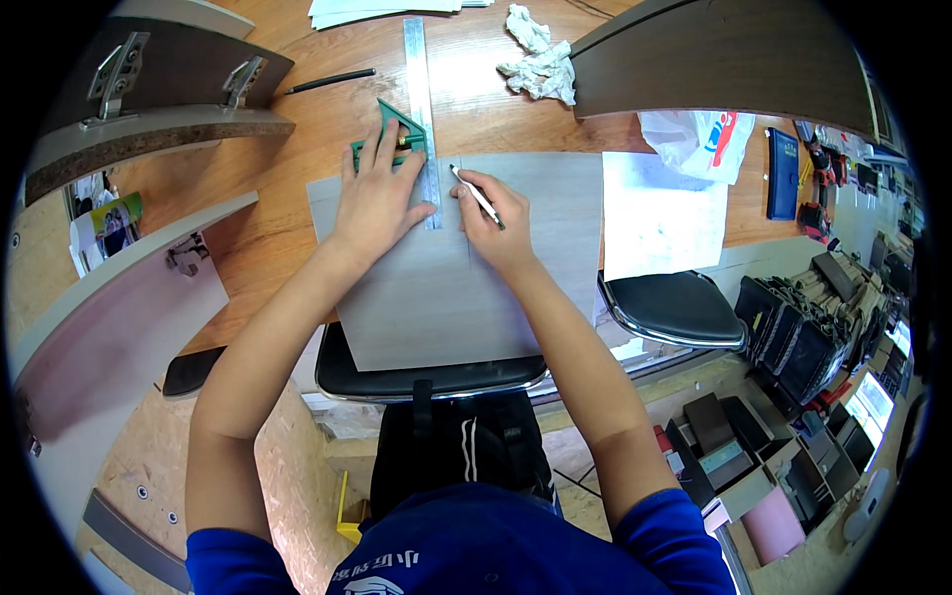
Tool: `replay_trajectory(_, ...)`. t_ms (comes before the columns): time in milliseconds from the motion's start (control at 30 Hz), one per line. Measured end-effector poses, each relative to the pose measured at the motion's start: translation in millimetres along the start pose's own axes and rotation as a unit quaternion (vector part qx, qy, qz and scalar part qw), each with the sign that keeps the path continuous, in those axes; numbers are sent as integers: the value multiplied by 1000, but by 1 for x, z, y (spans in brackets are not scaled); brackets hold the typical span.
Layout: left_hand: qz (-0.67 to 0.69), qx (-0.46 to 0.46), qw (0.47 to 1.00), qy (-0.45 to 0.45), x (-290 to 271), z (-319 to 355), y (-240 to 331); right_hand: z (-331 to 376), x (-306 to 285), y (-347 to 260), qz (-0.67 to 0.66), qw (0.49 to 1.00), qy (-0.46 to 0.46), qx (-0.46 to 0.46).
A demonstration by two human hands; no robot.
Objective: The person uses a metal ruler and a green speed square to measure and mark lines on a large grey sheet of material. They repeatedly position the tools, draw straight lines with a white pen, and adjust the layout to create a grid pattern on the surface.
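Observation:
A large grey board [436, 307] lies flat in front of me, overhanging the near side of the wooden table. On its far part rests a combination square with a green head [387, 129] and a long steel rule [418, 79] pointing away from me. My left hand [377, 193] presses it down, fingers spread over the head and thumb across the rule. Just right of the rule, my right hand [493, 213] is closed on a slim white pen [478, 196] with dark ends. Its tip is close to the board by the rule. Faint lines show on the board near this hand.
Papers [387, 10], a black pencil [332, 81] and crumpled tissue [540, 64] lie on the table [476, 119]. Dark panels stand left and right, the left one with hinges [119, 79]. A white sheet [659, 213], plastic bag [699, 144] and black stools [669, 307] are nearby.

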State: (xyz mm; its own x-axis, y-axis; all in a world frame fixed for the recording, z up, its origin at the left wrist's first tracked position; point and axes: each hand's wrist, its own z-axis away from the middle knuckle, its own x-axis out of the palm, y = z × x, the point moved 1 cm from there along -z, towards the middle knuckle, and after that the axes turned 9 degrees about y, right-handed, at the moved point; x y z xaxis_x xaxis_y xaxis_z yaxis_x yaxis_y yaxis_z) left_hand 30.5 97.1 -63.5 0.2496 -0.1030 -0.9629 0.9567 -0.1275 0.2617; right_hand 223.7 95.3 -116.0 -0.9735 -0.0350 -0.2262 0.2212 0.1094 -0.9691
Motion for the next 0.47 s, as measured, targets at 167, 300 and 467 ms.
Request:
replay_trajectory(167, 7, -1, 1000, 11, 1, 0, 5, -2, 0, -1, 0, 1000, -9, -1)
replay_trajectory(300, 1, -7, 1000, 6, 0, 1, 6, -7, 4, -7, -46, 995, -34, 78)
replay_trajectory(467, 1, -7, 1000, 9, 3, 1, 5, -15, 5, -7, -50, 989, -74, 114)
